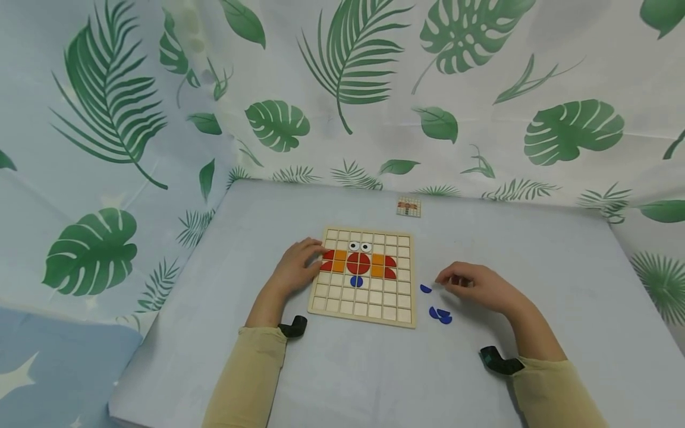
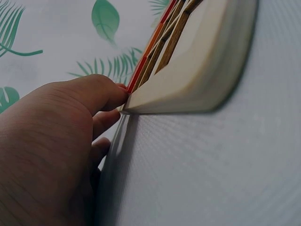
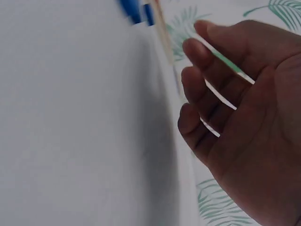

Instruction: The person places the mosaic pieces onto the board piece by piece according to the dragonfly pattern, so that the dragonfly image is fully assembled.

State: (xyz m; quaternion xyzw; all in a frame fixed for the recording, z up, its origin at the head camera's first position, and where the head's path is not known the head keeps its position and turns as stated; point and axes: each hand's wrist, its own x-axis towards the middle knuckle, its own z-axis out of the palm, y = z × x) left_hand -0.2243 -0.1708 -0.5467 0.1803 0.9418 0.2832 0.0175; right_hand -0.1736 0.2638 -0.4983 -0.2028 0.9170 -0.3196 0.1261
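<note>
A square wooden grid board (image 1: 346, 302) lies on the table. Red, orange and blue pieces and two eye tiles form a figure on it. At the board's left edge, my left hand (image 1: 293, 267) touches the rim with relaxed fingers; the left wrist view shows its fingertips against the wooden frame (image 2: 188, 92). Right of the board, my right hand (image 1: 476, 283) hovers, fingers loosely bent, with nothing visible in them. One blue half-circle piece (image 1: 425, 289) lies just left of those fingertips. Several more blue pieces (image 1: 445, 320) sit in a small cluster below.
A small pattern card (image 1: 409, 207) lies behind the board, showing a gridded figure. The pale table (image 1: 364, 368) meets leaf-printed cloth (image 1: 374, 137) at the back and left. Each wrist wears a black camera, one on the left (image 1: 294, 327) and one on the right (image 1: 499, 360).
</note>
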